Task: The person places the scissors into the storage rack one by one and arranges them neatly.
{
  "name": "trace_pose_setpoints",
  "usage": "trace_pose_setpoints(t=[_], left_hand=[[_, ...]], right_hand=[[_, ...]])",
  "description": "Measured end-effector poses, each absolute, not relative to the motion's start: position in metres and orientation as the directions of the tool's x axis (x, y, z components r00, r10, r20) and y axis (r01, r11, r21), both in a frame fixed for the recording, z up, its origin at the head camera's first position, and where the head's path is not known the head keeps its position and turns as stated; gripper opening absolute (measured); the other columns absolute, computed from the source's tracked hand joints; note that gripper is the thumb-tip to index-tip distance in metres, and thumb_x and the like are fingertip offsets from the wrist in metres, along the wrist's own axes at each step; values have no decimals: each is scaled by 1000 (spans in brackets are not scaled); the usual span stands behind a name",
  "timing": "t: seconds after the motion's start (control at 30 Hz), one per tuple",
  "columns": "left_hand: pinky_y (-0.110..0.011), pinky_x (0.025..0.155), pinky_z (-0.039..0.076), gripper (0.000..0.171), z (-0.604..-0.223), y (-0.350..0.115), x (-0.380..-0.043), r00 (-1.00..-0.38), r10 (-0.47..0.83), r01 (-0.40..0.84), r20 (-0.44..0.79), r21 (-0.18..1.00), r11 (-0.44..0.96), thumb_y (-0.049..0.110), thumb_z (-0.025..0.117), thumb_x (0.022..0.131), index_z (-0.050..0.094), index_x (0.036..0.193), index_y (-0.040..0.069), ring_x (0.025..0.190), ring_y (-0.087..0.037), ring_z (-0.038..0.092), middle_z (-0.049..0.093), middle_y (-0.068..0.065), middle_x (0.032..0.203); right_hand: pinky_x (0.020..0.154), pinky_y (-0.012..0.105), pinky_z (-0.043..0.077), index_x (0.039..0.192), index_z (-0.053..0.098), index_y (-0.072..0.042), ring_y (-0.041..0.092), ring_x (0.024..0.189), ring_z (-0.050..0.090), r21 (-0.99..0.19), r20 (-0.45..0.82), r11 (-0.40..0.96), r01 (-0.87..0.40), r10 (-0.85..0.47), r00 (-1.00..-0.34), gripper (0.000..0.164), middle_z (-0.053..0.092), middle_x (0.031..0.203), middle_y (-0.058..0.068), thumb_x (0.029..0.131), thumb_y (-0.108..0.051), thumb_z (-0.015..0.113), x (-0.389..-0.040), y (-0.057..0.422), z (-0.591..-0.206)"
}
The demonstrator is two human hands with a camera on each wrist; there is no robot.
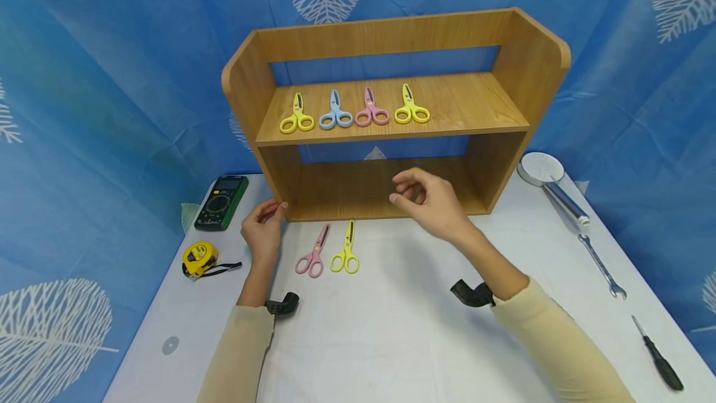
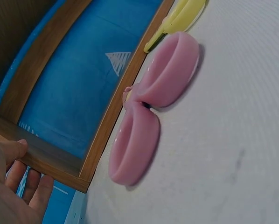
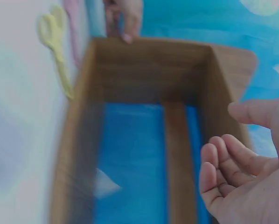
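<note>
A wooden shelf (image 1: 391,135) with two levels stands at the back of the table. My left hand (image 1: 263,229) holds the front edge of its left side panel near the bottom; in the left wrist view the thumb lies on the inner face and the fingers (image 2: 40,193) outside. Before the lower level my right hand (image 1: 427,201) hovers with loosely bent fingers and nothing in them. On the upper level lie yellow scissors (image 1: 298,114), blue scissors (image 1: 335,112), pink scissors (image 1: 370,109) and another yellow pair (image 1: 411,106). Pink scissors (image 1: 314,257) and yellow scissors (image 1: 345,252) lie on the table in front.
Left of the shelf are a multimeter (image 1: 222,203) and a yellow tape measure (image 1: 199,258) with a black strap. Along the right side lie a round-headed tool with a dark handle (image 1: 565,198), a wrench (image 1: 601,266) and a screwdriver (image 1: 660,356). Blue patterned cloth surrounds the table.
</note>
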State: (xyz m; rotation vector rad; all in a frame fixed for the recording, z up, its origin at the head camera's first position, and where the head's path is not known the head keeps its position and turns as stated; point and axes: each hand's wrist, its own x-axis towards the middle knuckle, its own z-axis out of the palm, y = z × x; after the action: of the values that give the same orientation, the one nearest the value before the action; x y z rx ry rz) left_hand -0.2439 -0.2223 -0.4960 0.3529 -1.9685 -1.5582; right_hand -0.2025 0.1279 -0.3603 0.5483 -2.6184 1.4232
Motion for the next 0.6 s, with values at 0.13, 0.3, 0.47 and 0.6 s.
trace_pose_setpoints(t=[0.13, 0.3, 0.47, 0.6], left_hand=[[-15, 81, 55, 28, -496, -222, -244, -787, -547, 150, 285, 949, 278, 21, 86, 86, 79, 109, 6, 86, -5, 69, 78, -15, 101], [-12, 79, 54, 28, -495, -222, -243, -786, -550, 139, 282, 948, 288, 22, 85, 87, 79, 110, 8, 87, -5, 69, 78, -14, 102], [-12, 78, 54, 28, -494, -222, -243, -787, -554, 135, 272, 952, 275, 20, 86, 86, 79, 110, 6, 86, -4, 69, 78, -16, 102], [-11, 79, 53, 28, -495, -222, -244, -788, -555, 130, 268, 952, 276, 21, 85, 87, 79, 110, 7, 85, -3, 68, 78, -16, 102]], right_hand=[[81, 33, 54, 124, 66, -9, 20, 98, 64, -810, 139, 511, -287, -308, -941, 35, 70, 111, 7, 94, -22, 77, -195, 109, -398], [81, 32, 55, 129, 64, -5, 19, 98, 65, -828, -11, 529, -186, -346, -938, 47, 68, 116, 13, 90, -23, 81, -187, 83, -436], [81, 34, 53, 132, 61, 0, 17, 91, 61, -801, -108, 582, -142, -374, -921, 62, 66, 112, 10, 84, -29, 87, -180, 60, -462], [85, 37, 51, 129, 61, -1, 18, 93, 57, -733, -155, 666, -140, -364, -918, 69, 63, 108, 6, 77, -35, 91, -176, 47, -475]])
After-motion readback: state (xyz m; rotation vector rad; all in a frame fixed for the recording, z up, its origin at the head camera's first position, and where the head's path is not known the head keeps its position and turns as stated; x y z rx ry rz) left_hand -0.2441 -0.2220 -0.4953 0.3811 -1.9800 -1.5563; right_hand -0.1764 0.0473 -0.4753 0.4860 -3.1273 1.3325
